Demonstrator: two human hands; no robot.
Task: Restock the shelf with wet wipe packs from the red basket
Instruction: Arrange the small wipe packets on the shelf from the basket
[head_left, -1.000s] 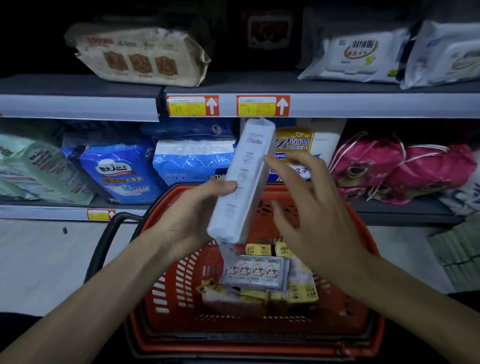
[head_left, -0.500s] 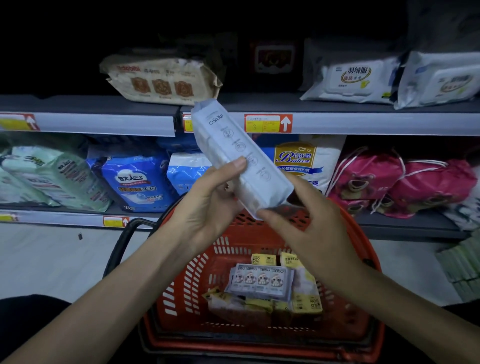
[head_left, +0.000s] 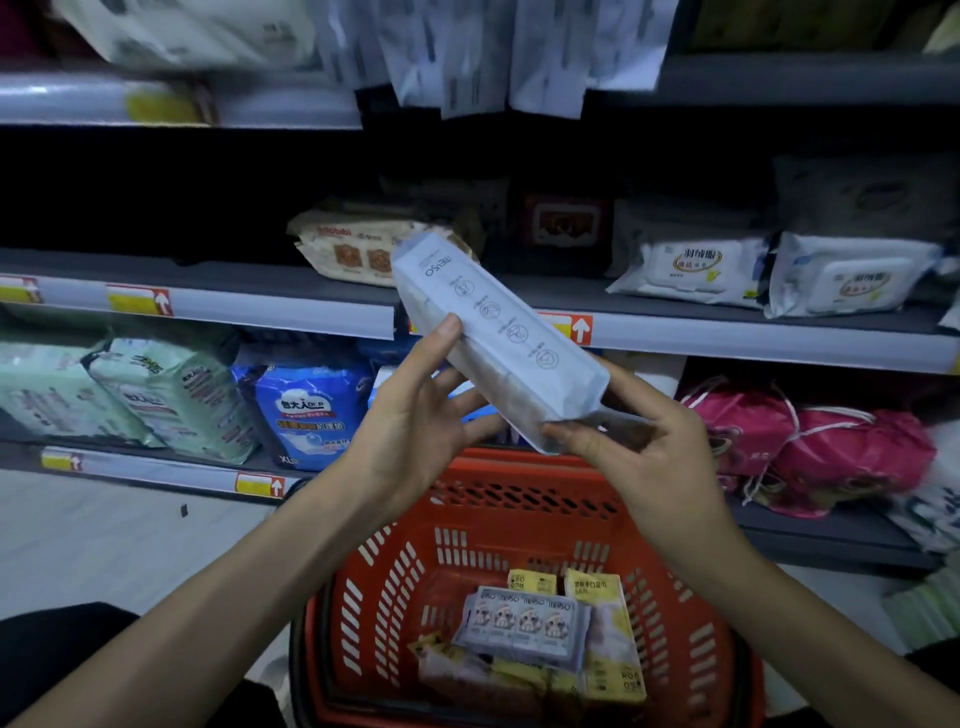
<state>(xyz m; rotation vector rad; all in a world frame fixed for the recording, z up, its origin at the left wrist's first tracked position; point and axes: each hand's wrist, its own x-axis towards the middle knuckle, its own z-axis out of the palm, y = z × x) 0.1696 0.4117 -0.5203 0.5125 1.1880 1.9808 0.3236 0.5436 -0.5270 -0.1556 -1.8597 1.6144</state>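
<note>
**Colleague:** How far along is the restocking?

**Me:** Somewhere in the middle, I'd judge. One long, pale wet wipe pack (head_left: 498, 338) is out of the red basket (head_left: 395, 587). I have it up in the air in front of the middle shelf (head_left: 234, 278), tilted, with its top end near the shelf edge. It is not set down yet. That shelf already carries a beige pack (head_left: 358, 249), and white lidded packs (head_left: 691, 270) sit further right.

**Colleague:** And what's left in the basket?

**Me:** A grey-blue multipack (head_left: 524, 623) lies on top of several yellow packs (head_left: 613, 670). I can't tell how many are underneath. I reckon a handful more trips to the shelf remain.

**Colleague:** What are your hands doing?

**Me:** Both grip the same pack. My left hand (head_left: 415, 415) takes it near the middle, with the thumb pressed on the upper edge. Its fingers are spread underneath, only partly curled. My right hand (head_left: 639, 447) pinches the lower end between thumb and fingertips, with the fingers curled closer. Neither hand touches the basket or the shelf.

**Colleague:** So the pack hangs between the two?

**Me:** Yes, above the basket's far rim and just short of the shelf.
</note>
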